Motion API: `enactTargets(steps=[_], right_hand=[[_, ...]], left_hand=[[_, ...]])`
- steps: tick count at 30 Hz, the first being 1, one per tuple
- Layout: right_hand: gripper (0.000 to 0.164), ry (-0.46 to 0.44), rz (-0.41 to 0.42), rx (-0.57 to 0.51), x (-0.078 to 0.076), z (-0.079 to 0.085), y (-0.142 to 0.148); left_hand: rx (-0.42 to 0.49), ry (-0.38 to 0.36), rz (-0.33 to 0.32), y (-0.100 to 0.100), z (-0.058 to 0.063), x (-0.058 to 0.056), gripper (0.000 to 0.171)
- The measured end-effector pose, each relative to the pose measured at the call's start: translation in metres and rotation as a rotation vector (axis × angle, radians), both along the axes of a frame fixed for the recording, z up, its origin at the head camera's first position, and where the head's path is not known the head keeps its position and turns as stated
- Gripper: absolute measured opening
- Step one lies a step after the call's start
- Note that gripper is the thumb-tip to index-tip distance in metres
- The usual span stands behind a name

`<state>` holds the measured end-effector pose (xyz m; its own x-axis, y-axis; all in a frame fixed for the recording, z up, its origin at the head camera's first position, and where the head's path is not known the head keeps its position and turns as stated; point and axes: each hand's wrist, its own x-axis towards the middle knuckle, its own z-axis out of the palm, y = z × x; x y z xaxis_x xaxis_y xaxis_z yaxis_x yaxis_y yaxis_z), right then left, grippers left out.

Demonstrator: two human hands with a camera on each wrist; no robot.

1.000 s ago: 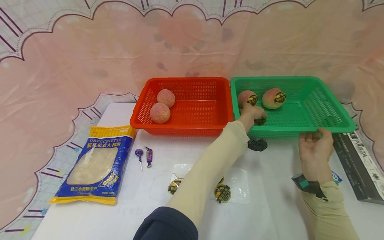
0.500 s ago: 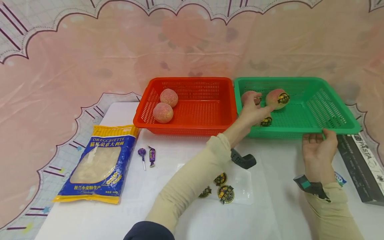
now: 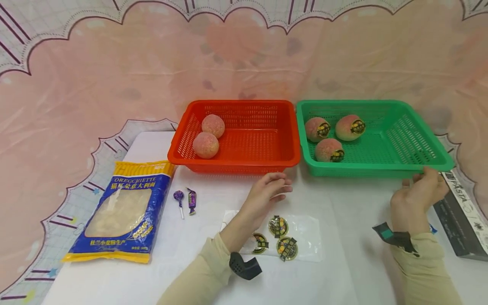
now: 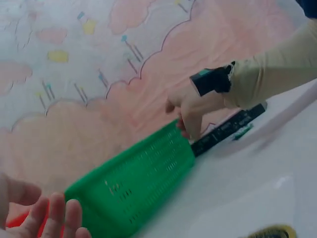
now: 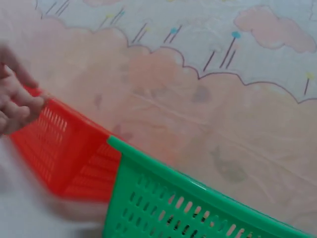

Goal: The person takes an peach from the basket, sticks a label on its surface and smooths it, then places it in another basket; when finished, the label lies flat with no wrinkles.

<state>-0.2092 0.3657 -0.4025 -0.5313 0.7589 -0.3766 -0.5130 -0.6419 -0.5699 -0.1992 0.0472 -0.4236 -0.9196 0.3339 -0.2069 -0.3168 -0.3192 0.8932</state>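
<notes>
My left hand (image 3: 267, 195) hovers over the table in front of the red basket (image 3: 240, 161), fingers loosely bent with nothing between them. Below it lies a clear plastic sheet (image 3: 306, 237) with three round black-and-gold stickers (image 3: 287, 248). My right hand (image 3: 415, 199) is at the front right rim of the green basket (image 3: 381, 167), its fingers loosely curled. In that basket sit three peaches (image 3: 348, 127), each bearing a black-and-gold sticker. Two peaches (image 3: 206, 145) without visible stickers lie in the red basket. In the right wrist view my left hand (image 5: 17, 101) shows beside the red basket.
A blue and yellow bag of orecchiette pasta (image 3: 120, 212) lies at the left. Beside it are a purple lollipop (image 3: 178, 195) and a purple wrapped candy (image 3: 192, 201). A black-and-white pasta box (image 3: 463, 220) lies at the right, with a printed curtain (image 3: 248, 55) behind the baskets.
My left hand has let go of the front peach in the green basket and moved back toward the plastic sheet, uncovering the stickers. My right hand has turned and shifted slightly right along the rim.
</notes>
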Motion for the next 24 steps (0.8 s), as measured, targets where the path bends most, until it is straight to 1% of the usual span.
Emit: enactTargets(steps=[1, 3, 5, 7, 8, 10, 12, 14, 16, 20, 22, 24], right_hand=[[0.023, 0.007, -0.03, 0.047, 0.0, 0.001, -0.001], [0.023, 0.036, -0.078, 0.14, 0.001, 0.004, -0.003], [0.023, 0.089, -0.104, 0.231, 0.001, 0.008, -0.008], [0.022, 0.118, -0.096, 0.299, 0.002, 0.013, -0.014], [0.022, 0.141, -0.091, 0.329, 0.001, 0.015, -0.018], [0.022, 0.202, -0.063, 0.361, 0.0, 0.02, -0.027], [0.023, 0.264, -0.014, 0.384, -0.002, 0.023, -0.038], [0.022, 0.327, 0.056, 0.417, -0.004, 0.023, -0.051], [0.022, 0.388, 0.142, 0.451, -0.007, 0.023, -0.065], [0.019, 0.447, 0.331, 0.526, -0.016, 0.027, -0.096], [0.018, 0.436, 0.436, 0.565, -0.023, 0.032, -0.111], [0.018, 0.392, 0.534, 0.637, -0.031, 0.038, -0.126]], left_hand=[[0.033, -0.035, 0.042, -0.006, -0.005, 0.0, 0.025], [0.122, -0.095, 0.16, -0.018, -0.013, -0.002, 0.025], [0.227, -0.143, 0.298, -0.027, -0.015, -0.005, 0.024], [0.319, -0.166, 0.442, -0.034, -0.013, -0.008, 0.023], [0.369, -0.178, 0.501, -0.037, -0.011, -0.009, 0.023], [0.451, -0.189, 0.596, -0.042, -0.005, -0.012, 0.016], [0.518, -0.183, 0.666, -0.047, 0.0, -0.014, 0.01], [0.567, -0.174, 0.714, -0.051, 0.003, -0.015, 0.01], [0.599, -0.163, 0.74, -0.054, 0.006, -0.016, 0.014], [0.613, -0.161, 0.73, -0.057, 0.008, -0.017, 0.016], [0.606, -0.171, 0.724, -0.059, 0.009, -0.017, 0.016], [0.592, -0.172, 0.725, -0.06, 0.009, -0.017, 0.016]])
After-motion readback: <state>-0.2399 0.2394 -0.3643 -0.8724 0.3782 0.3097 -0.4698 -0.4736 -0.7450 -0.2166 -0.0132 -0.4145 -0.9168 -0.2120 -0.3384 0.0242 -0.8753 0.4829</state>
